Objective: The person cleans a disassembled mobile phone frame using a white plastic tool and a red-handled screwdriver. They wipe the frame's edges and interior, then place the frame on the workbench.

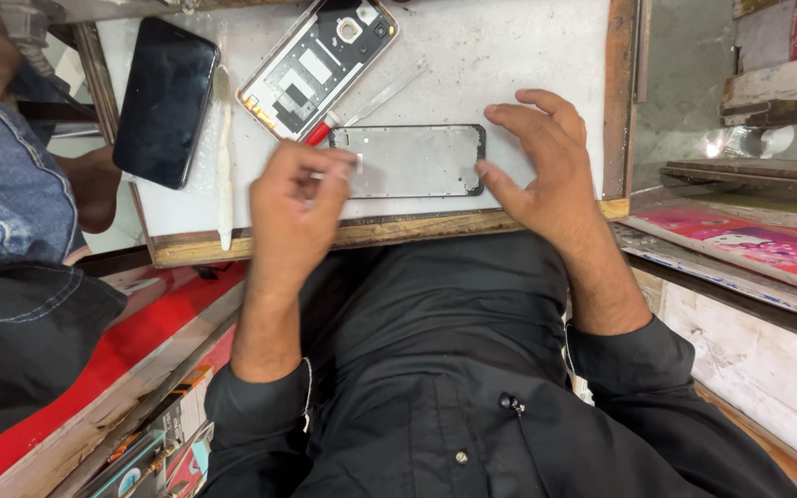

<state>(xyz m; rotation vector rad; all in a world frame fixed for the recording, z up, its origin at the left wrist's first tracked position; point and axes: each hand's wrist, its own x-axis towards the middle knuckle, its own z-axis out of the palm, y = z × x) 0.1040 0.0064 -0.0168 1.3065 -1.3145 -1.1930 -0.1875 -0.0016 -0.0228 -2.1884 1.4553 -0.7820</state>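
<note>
1. Black phone [166, 100] is lying face-down at approx 10 o'clock on the white worktop [528, 46], parked out of the way beside a long pale plastic pry strip [224, 157].
2. Opened phone body [317, 65] is sitting at 11–12 o'clock, back off, inner parts & camera ring showing; set diagonally, prob. to keep the near edge free.
3. Left hand [295, 205] is working at the frame's 9 o'clock end, fingers curled tight & pinching something small; can't tell exactly what. A red-handled tool [320, 132] is poking out just above the knuckles, w/ a clear strip [385, 92] running up toward 1 o'clock.
4. Phone screen frame [414, 160] is lying flat, center of the worktop near its front edge: black rim, dull grey inner face, rounded corners.
5. Right hand [541, 161] is resting at the frame's 3 o'clock end, fingers spread & loose, thumb tip touching the rim, seemingly steadying it; gripping nothing.
</note>
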